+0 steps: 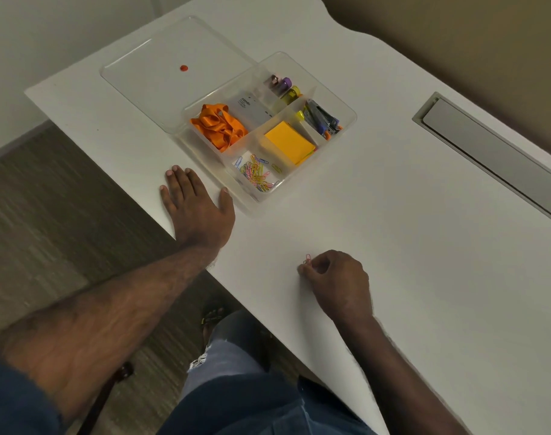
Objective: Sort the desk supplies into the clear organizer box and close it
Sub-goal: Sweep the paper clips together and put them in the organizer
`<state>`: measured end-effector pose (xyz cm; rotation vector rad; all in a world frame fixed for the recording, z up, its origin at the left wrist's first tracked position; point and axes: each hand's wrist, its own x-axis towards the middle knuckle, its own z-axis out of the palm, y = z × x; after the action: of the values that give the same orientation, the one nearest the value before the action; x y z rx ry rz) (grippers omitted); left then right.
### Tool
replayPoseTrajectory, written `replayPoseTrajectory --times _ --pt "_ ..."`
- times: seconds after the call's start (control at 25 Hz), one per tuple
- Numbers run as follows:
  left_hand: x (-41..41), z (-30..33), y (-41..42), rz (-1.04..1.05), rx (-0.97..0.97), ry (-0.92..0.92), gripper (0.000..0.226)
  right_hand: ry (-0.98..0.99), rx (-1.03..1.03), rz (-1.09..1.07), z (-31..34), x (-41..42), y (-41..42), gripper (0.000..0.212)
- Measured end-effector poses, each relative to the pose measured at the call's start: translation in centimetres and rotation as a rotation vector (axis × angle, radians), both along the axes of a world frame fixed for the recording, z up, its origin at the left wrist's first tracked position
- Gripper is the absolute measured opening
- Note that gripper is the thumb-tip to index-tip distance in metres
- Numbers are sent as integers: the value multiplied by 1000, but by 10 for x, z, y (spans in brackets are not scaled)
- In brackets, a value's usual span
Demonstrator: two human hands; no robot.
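Nearest, right hand (pixel 337 282) curled on the white desk (pixel 424 277), fingertips pinching a pink paper clip (pixel 307 259) that pokes up just past them, well short of the clear organizer box (pixel 346 116). Left of the box's near corner, left hand (pixel 196 206) flat on the desktop, fingers straight and spread, holding nothing, thumb just beside the box wall, little finger close to the desk's left edge. Bare white surface between the pinched clip and the box. In the box's nearest compartment, a heap of coloured paper clips (pixel 256 177); beyond that, a yellow sticky-note pad (pixel 289 142); to the left, orange ribbon (pixel 219 124) and a grey card (pixel 252 108); at the far side, a stapler (pixel 321 117) and purple and yellow capped markers (pixel 285 87). Beyond the box's far left corner, clear lid (pixel 161 76) lying flat, one edge tucked against the box, a small red dot (pixel 183 68) on it. Right of the box, well apart, a grey cable slot (pixel 494 152) set into the desk. Left of the desk, grey-brown floor (pixel 48 215); behind, pale wall.
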<state>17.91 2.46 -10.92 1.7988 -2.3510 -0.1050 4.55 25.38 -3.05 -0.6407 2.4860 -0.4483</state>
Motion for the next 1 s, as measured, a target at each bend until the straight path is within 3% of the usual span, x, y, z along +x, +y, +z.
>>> replayPoseTrajectory --times 0.2,0.48,0.84,1.0 --pt "0 0 1 2 0 4 88 -139 18 -19 0 -9 -5 17" --pt "-1 0 1 6 -8 -1 88 -160 87 92 2 -12 -17 24" --pt "-1 -1 0 12 -17 -6 87 21 17 355 4 4 -6 19" --pt "1 -1 -1 16 -16 -13 87 2 -16 318 4 2 -7 16"
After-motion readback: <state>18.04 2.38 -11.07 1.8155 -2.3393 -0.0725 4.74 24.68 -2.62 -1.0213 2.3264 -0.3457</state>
